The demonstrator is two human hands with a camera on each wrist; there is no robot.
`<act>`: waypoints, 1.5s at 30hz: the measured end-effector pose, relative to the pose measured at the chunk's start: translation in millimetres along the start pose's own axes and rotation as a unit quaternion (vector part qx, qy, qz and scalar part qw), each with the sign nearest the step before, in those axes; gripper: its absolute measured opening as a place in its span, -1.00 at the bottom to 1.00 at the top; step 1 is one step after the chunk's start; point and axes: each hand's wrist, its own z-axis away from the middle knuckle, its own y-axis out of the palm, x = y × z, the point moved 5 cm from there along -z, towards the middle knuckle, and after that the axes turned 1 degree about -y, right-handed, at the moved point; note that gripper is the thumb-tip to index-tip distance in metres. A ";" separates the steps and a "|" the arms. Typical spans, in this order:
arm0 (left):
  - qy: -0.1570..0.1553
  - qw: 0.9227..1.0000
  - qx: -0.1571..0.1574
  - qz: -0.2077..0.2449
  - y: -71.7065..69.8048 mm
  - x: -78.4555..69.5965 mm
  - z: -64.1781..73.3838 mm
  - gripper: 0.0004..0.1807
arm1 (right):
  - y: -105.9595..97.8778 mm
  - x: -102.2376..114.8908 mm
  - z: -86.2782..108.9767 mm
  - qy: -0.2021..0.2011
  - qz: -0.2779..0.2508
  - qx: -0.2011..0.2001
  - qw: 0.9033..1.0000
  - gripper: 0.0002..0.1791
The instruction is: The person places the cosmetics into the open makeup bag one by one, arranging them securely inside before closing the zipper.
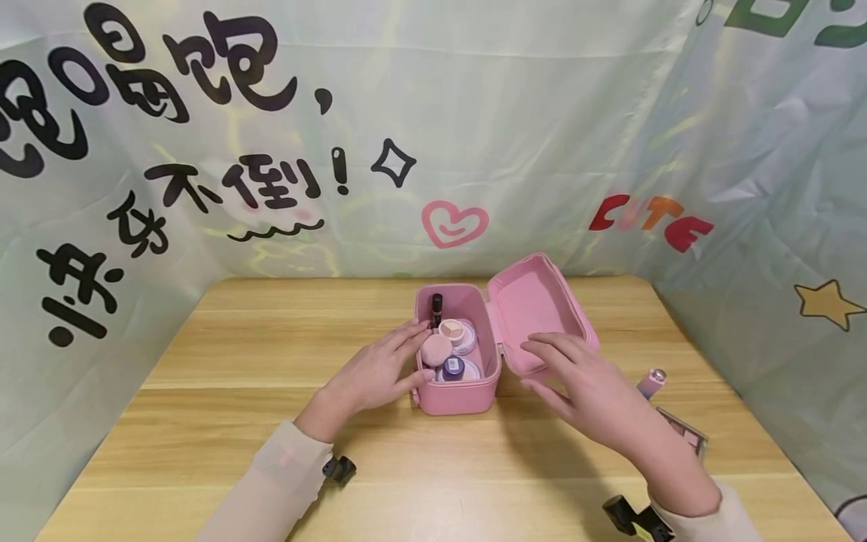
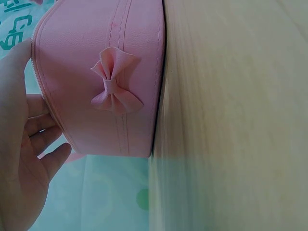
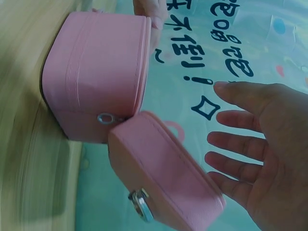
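A pink cosmetic case (image 1: 457,399) stands on the table with its lid (image 1: 538,309) swung out to the right. Inside it are a black-capped tube (image 1: 436,307), a round pan of beige shades (image 1: 451,330), a pink round puff (image 1: 436,350) and a dark blue-capped container (image 1: 453,368). My left hand (image 1: 379,370) rests at the case's left rim, fingers extended and thumb by the near corner. The left wrist view shows a pink bow (image 2: 111,83) on the case's side. My right hand (image 1: 585,384) is at the lid, fingers spread and nothing gripped.
To the right of the case, partly behind my right forearm, lie a pink-purple tube (image 1: 652,382) and a flat palette (image 1: 684,433). The wooden table (image 1: 271,331) is enclosed by a printed cloth backdrop (image 1: 528,135) at the back and sides.
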 end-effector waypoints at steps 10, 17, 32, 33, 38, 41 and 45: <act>-0.008 1.000 0.007 0.004 2.8 1.3 0.0 -0.12 | -14.8 -1.9 19.6 -0.036 0.004 -0.048 0.998 -0.46; -0.007 1.000 0.009 0.009 1.0 1.0 -1.0 -0.12 | -25.3 -15.0 35.1 -0.028 0.000 -0.079 0.997 -0.43; -0.010 1.000 0.014 0.006 0.3 0.8 -1.4 -0.12 | -30.0 -52.9 63.9 0.038 0.022 -0.059 0.997 -0.58; -0.010 1.000 0.014 0.005 0.6 1.0 -1.5 -0.12 | -29.4 -55.8 64.9 0.039 0.023 -0.060 0.997 -0.57; -0.009 1.000 0.011 0.002 1.6 1.7 -1.8 -0.13 | -24.2 -69.5 69.6 0.048 0.037 -0.060 0.996 -0.53; -0.007 1.000 0.011 0.002 1.4 1.4 -1.6 -0.13 | -19.8 -77.4 72.0 0.050 0.043 -0.050 0.997 -0.46; -0.009 1.000 0.015 0.004 0.7 0.8 -1.3 -0.14 | -14.6 -89.3 75.7 0.061 0.046 -0.033 0.996 -0.42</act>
